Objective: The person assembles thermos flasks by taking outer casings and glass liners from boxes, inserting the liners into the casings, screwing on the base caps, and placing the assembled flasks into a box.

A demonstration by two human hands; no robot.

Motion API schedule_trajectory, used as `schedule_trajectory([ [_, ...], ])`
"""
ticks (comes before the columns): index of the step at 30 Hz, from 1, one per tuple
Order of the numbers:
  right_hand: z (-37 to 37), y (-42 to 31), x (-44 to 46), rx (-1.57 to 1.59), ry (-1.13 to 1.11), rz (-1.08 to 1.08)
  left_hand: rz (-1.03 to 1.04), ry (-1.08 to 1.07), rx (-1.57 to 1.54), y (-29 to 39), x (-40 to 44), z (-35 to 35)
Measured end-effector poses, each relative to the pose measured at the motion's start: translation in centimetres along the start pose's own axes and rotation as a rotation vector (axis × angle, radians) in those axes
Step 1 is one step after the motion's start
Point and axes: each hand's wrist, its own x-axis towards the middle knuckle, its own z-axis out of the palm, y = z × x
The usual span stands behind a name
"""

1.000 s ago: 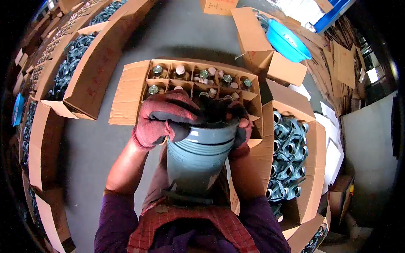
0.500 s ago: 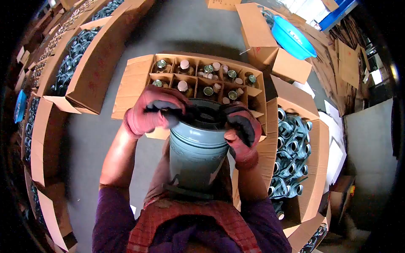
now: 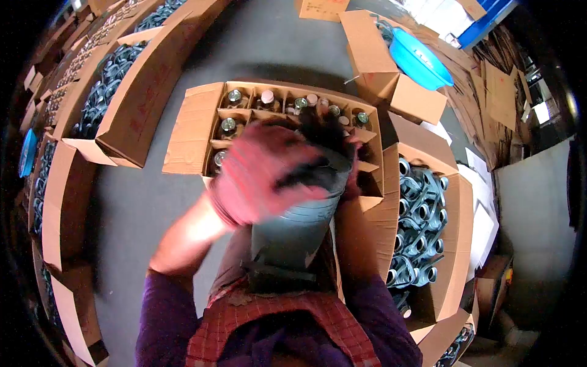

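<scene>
Between my knees stands a grey-blue bucket [image 3: 290,235], its top now leaning to the right. My left hand [image 3: 263,174], in a red glove with dark palm coating, lies across its near rim. Motion blur smears the fingers, so their grip is unclear. At the far right side of the rim is my right hand [image 3: 350,162], gloved alike and partly hidden. A dark blurred shape above the rim may be its fingers or something in them; I cannot tell. Just beyond is a divided carton [image 3: 199,134] with several capped glass jars [image 3: 267,98].
On the right, an open carton [image 3: 455,244] holds grey ring-ended straps [image 3: 422,214]. A blue basin [image 3: 419,58] rests on another box behind it. Long cartons [image 3: 137,104] with similar grey parts line the left. Flattened cardboard [image 3: 498,92] is piled at far right.
My left hand has swung right across the bucket's rim. My right hand has shifted to its far side. The bucket's top has tipped to the right.
</scene>
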Motion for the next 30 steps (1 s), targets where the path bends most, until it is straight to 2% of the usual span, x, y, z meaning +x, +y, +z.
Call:
schedule_trajectory([
  [1, -0.2, 1.1, -0.1, 0.244, -0.073, 0.111, 0.035, 0.020, -0.107, -0.4, -0.1, 0.4],
  [3, -0.7, 0.3, -1.0, -0.088, -0.085, 0.037, 0.083, 0.064, -0.322, -2.2, -1.2, 2.3],
  [4, -1.0, -0.4, -1.8, -0.249, -0.089, -0.003, 0.080, 0.110, -0.555, -4.7, -2.3, 2.3],
  [6, 2.4, -3.7, -2.7, -0.859, -0.084, 0.016, -0.266, 0.094, -0.788, -9.1, -5.7, 3.6],
  [7, 2.3, -3.8, -2.9, -0.820, -0.158, 0.002, -0.307, 0.006, -0.815, -8.9, -5.3, 3.0],
  [8, 2.3, -3.9, -3.0, -0.784, -0.235, -0.010, -0.191, -0.053, -0.779, -8.2, -3.6, 2.0],
  [9, 0.3, -2.7, -2.0, -0.643, -0.039, -0.067, -0.072, -0.106, -0.749, -7.5, -1.9, 1.0],
  [10, -0.5, -1.4, -0.9, -0.213, -0.104, 0.003, 0.043, -0.017, -0.492, -4.2, 0.0, 0.4],
  [11, -0.9, 0.1, -0.1, 0.222, -0.158, 0.081, 0.107, 0.090, -0.041, -0.6, 1.1, 0.3],
  [12, -2.9, 0.8, -0.5, 0.170, -0.067, 0.105, 0.232, 0.105, -0.057, -0.1, 1.1, 2.1],
  [13, -4.9, 1.4, -0.8, 0.119, 0.024, 0.133, 0.232, 0.109, -0.147, -1.3, 0.4, 2.5],
  [14, -3.6, -0.2, -1.8, -0.257, -0.052, 0.123, 0.227, 0.110, -0.237, -3.2, -0.9, 2.7],
  [15, -0.9, -2.8, -2.9, -0.633, -0.132, 0.103, 0.131, 0.126, -0.358, -5.9, -2.4, 3.0],
  [16, -1.0, -3.6, -2.6, -0.745, -0.222, 0.062, 0.043, 0.137, -0.474, -8.5, -3.8, 3.3],
  [17, -1.0, -4.4, -2.3, -0.854, -0.309, 0.010, -0.190, 0.068, -0.806, -9.2, -4.7, 3.9],
  [18, -0.8, -5.2, -2.0, -0.954, -0.391, -0.052, -0.109, 0.044, -0.662, -7.7, -4.1, 3.1],
  [20, -0.1, -1.6, -1.4, -0.276, 0.021, 0.089, 0.096, 0.000, -0.362, -4.5, -0.4, 0.8],
  [21, -1.4, -0.1, -0.3, -0.102, 0.051, 0.110, 0.079, -0.013, -0.080, -0.6, 1.0, 0.3],
  [22, -2.2, 0.2, -0.6, -0.013, -0.033, 0.107, 0.194, 0.077, -0.024, 0.3, 1.3, 2.5],
  [24, -3.2, 0.9, -1.5, 0.174, -0.210, 0.102, 0.229, 0.142, -0.222, -2.3, -0.3, 3.6],
  [25, -1.4, -1.2, -2.1, -0.369, -0.154, 0.051, 0.205, 0.110, -0.345, -4.8, -1.2, 3.3],
  [26, -0.5, -3.7, -2.8, -1.035, 0.228, 0.262, 0.186, 0.075, -0.466, -7.7, -2.3, 3.0],
  [27, -0.9, -5.0, -2.7, -1.086, -0.042, 0.112, 0.027, 0.022, -0.656, -9.8, -3.8, 4.1],
  [28, -1.0, -4.8, -2.6, -0.966, -0.081, 0.049, -0.168, 0.007, -0.961, -9.4, -3.9, 4.4],
  [29, -1.1, -4.6, -2.5, -0.844, -0.125, -0.007, -0.062, -0.082, -0.739, -8.1, -2.7, 3.0],
  [30, -1.4, -2.2, -1.4, -0.561, 0.054, -0.013, 0.061, -0.169, -0.508, -6.4, -0.3, 0.9],
])
